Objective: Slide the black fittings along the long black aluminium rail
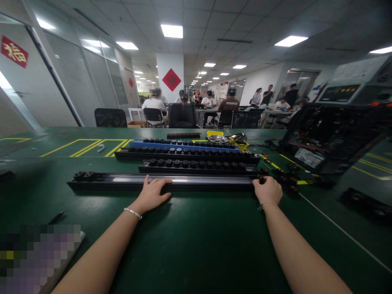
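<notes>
A long black rail (196,183) with a shiny metal channel lies crosswise in front of me on the green table. Two small black round parts (84,176) sit in its left end. My left hand (153,194) rests against the rail left of its middle, with the fingers spread and nothing held. At the rail's right end, my right hand (268,190) is closed, thumb and fingertips pinching a small black part (261,178) that they mostly hide. More loose black parts (289,179) lie in a pile just beyond that hand.
Behind lie a short rail (199,165), a longer black rail (186,154) and a blue rail (183,146), all lined with round parts. An opened machine (324,134) stands at the right. A pen (56,217) and a blurred flat object (39,261) lie front left. People sit farther back.
</notes>
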